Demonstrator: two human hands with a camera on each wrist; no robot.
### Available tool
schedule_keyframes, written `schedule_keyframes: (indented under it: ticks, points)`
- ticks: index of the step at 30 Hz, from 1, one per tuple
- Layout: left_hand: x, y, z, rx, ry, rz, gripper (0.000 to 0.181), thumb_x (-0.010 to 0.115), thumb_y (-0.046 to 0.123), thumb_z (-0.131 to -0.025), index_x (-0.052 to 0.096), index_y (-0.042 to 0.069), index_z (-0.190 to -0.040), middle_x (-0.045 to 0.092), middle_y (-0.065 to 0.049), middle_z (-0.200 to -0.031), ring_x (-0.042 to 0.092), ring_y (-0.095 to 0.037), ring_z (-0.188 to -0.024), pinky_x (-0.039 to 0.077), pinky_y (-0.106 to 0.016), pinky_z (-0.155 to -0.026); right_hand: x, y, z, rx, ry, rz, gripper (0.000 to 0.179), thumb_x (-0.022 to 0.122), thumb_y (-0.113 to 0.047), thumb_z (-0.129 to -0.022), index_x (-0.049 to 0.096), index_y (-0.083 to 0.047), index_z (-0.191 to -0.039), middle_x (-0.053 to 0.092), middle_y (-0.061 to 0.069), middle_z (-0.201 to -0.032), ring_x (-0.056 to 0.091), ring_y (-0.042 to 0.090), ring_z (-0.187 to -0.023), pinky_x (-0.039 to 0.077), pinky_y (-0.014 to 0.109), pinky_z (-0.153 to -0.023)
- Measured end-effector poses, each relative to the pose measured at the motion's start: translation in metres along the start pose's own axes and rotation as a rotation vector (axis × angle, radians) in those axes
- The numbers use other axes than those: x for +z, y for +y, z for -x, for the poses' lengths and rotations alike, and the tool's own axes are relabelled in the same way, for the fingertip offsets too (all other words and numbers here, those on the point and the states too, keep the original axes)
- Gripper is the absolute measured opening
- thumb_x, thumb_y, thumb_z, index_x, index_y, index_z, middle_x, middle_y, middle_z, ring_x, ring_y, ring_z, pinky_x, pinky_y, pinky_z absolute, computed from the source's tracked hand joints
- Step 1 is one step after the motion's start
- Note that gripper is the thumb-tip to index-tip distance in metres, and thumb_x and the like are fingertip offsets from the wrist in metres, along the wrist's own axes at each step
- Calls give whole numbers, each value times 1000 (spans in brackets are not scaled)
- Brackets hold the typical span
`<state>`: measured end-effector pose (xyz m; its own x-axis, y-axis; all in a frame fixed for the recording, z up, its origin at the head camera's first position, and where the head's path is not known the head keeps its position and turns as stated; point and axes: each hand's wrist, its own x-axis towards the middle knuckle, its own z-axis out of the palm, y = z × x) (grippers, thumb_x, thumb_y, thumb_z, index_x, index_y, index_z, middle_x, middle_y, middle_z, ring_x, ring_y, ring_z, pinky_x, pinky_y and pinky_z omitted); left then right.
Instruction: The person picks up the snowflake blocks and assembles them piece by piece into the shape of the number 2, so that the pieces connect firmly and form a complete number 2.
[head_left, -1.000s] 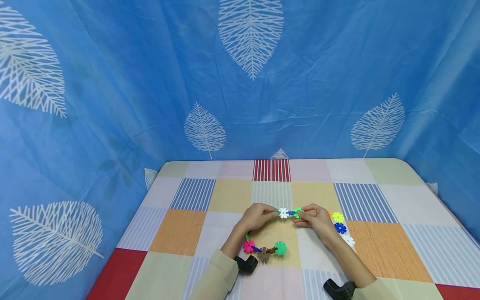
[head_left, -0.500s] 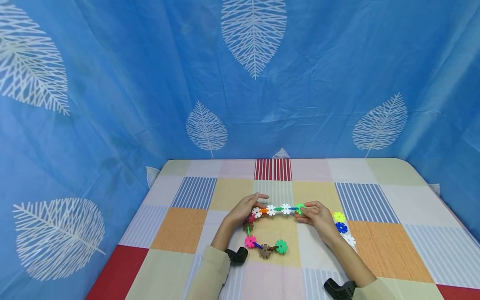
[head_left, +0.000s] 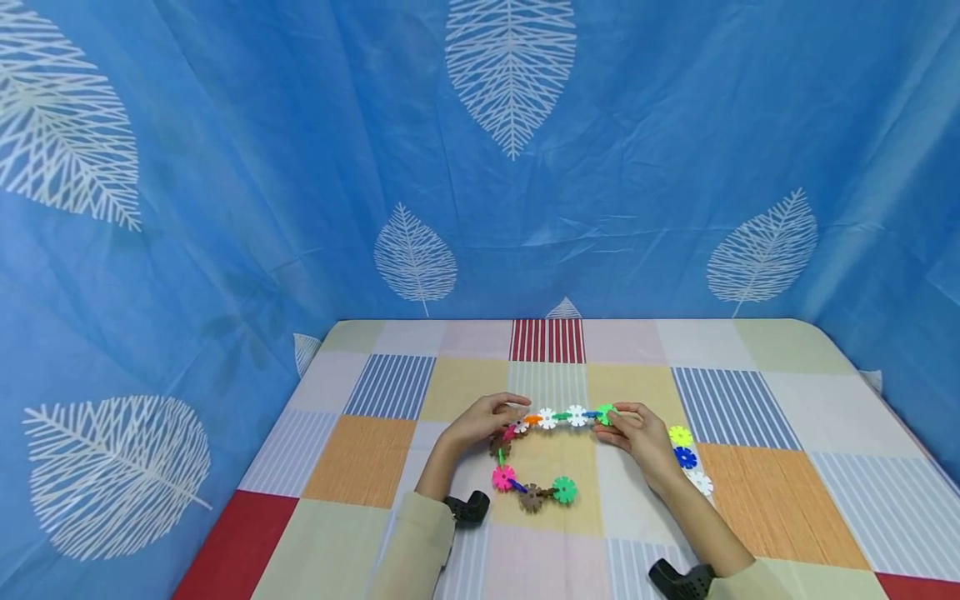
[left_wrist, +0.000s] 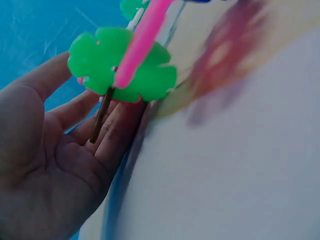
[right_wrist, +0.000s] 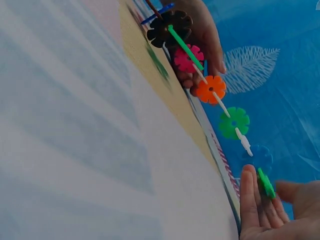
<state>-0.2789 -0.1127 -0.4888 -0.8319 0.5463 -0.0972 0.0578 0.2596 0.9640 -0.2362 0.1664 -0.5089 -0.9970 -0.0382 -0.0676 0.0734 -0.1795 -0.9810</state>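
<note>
A curved chain of interlocking plastic snowflake discs [head_left: 577, 416] lies on the table, its far part raised between the hands. My right hand [head_left: 633, 433] pinches the bright green end disc [head_left: 606, 414] between thumb and fingers. At the chain's far left bend, my left hand [head_left: 483, 421] has loosely bent fingers around the white and pink discs. In the left wrist view its fingers [left_wrist: 112, 132] reach behind a green disc [left_wrist: 122, 65], touching or close to it. Below lie a pink disc [head_left: 503, 477], a brown disc [head_left: 531, 498] and the teal-green other end [head_left: 565, 490].
Loose yellow [head_left: 680, 436], blue [head_left: 686, 457] and white [head_left: 701, 482] discs lie in a row beside the right forearm. The table [head_left: 525, 567] wears a patchwork cloth. A blue leaf-print curtain [head_left: 600, 208] hangs behind and at the sides.
My left hand has let go of the far stretch near the middle white disc and moved left along the chain to the bend. My right hand keeps its pinch and has shifted slightly right.
</note>
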Motion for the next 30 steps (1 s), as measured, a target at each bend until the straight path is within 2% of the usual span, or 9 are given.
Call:
schedule_keyframes:
  ticks: [4, 7, 10, 14, 18, 21, 25, 28, 30]
  points:
    - [-2, 0, 2, 5, -72, -86, 32, 59, 8, -90, 57, 0, -121, 65, -8, -89, 53, -12, -63, 45, -24, -55, -2, 3, 0, -64, -58, 0, 49, 53, -17, -95, 37, 10, -131, 67, 11, -98, 66, 19, -89, 51, 31, -81]
    - [-5, 5, 5, 13, -90, -203, 37, 65, 11, -86, 58, 3, -121, 65, -6, -93, 61, -13, -80, 50, -25, -68, -1, 4, -1, -74, -58, 15, 47, 57, -13, -92, 40, 11, -129, 69, 7, -93, 67, 18, -84, 52, 30, -79]
    - [-11, 17, 14, -13, -49, -333, 42, 68, 20, -85, 56, 4, -122, 63, -5, -94, 60, -17, -83, 49, -27, -67, 0, 2, 0, -52, -8, -23, 41, 57, -5, -91, 41, 13, -124, 69, 2, -87, 67, 15, -80, 52, 28, -78]
    - [-21, 32, 30, -164, 41, -451, 36, 64, 34, -86, 62, 1, -102, 64, -7, -78, 62, -22, -69, 49, -30, -57, 3, -4, 2, 6, 103, -173, 32, 52, 3, -91, 39, 11, -119, 68, 3, -84, 67, 15, -81, 50, 27, -82]
    - [-25, 36, 38, -305, -9, -413, 43, 58, 39, -89, 66, -2, -82, 65, -12, -67, 63, -24, -59, 53, -34, -54, 7, -12, 5, 76, 235, -315, 22, 48, 5, -92, 38, 4, -111, 64, 5, -84, 67, 17, -83, 47, 29, -87]
    - [-21, 34, 33, -310, -69, -281, 44, 52, 36, -93, 63, -6, -96, 66, -16, -72, 65, -26, -61, 55, -36, -56, 9, -17, 8, 146, 281, -349, 20, 47, 5, -91, 36, 0, -107, 61, 5, -84, 66, 17, -84, 47, 29, -88]
    - [-9, 26, 16, -207, 10, -139, 50, 48, 30, -97, 44, -10, -126, 65, -18, -88, 65, -26, -72, 55, -35, -63, 12, -21, 15, 235, 181, -268, 43, 51, 5, -88, 26, 8, -124, 59, 8, -87, 66, 17, -81, 50, 28, -83]
    - [-1, 21, 6, -129, 131, -156, 53, 48, 25, -97, 35, -10, -135, 64, -16, -96, 65, -23, -79, 54, -32, -68, 17, -21, 21, 261, -8, -97, 56, 55, 3, -87, 20, 13, -130, 63, 12, -86, 67, 18, -76, 54, 29, -73]
    - [3, 18, 2, -96, 192, -203, 51, 47, 21, -97, 34, -8, -137, 65, -15, -96, 64, -22, -80, 52, -31, -69, 23, -20, 25, 252, -136, 25, 51, 58, 1, -86, 29, 16, -126, 66, 14, -85, 67, 21, -74, 55, 31, -68]
